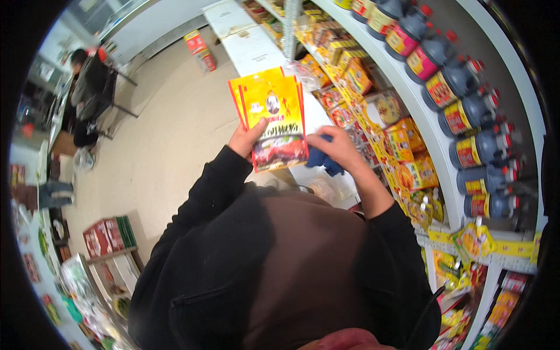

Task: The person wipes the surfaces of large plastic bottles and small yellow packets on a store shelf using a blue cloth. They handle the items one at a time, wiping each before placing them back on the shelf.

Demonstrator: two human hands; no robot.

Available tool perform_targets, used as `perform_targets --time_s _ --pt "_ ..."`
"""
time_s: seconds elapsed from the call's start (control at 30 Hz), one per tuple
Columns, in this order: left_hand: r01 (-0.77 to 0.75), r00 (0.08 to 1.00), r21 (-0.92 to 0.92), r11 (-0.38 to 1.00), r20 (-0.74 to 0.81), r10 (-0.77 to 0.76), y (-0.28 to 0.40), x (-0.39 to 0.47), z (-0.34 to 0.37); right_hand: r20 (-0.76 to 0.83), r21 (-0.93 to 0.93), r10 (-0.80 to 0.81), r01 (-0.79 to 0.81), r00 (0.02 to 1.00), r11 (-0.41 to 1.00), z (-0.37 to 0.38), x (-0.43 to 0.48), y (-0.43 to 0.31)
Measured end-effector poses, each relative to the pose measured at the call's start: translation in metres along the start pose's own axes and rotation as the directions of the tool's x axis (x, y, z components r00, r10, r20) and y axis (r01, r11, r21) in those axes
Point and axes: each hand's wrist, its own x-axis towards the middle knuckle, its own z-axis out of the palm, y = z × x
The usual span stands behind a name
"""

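Observation:
My left hand [248, 139] grips a small fanned stack of yellow and red seasoning packets [275, 124], its thumb across the front one. The front packet bears writing, a small portrait and a food picture. At the stack's lower right edge is my right hand [334, 146], with a dark blue cloth [326, 161] bunched under its fingers. Whether its fingertips also pinch the packets I cannot tell. Below the cloth, a clear plastic bag [326, 186] lies on a white surface [350, 192].
Shelves on the right hold large dark bottles with red caps [474, 151] and yellow packets [404, 140]. Red and yellow boxes [200, 51] stand on the floor ahead. A person [89, 85] sits at the upper left. Crates [109, 236] stand lower left.

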Motion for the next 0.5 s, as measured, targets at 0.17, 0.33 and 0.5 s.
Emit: perform_targets --time_s 0.17,0.33,0.5 --pt "0.131 0.991 0.134 0.982 0.002 -0.133 -0.026 -0.012 0.006 0.08 -0.134 0.179 -0.167 0.981 0.977 0.026 0.0 0.026" --pt "0.23 0.972 0.221 0.948 0.006 -0.237 -0.032 -0.012 0.003 0.178 0.402 0.147 -0.208 0.973 0.892 0.044 -0.011 0.046" --pt "0.325 0.945 0.056 0.944 0.01 -0.326 -0.035 -0.017 -0.001 0.178 0.405 0.123 -0.186 0.976 0.895 0.034 -0.02 0.054"
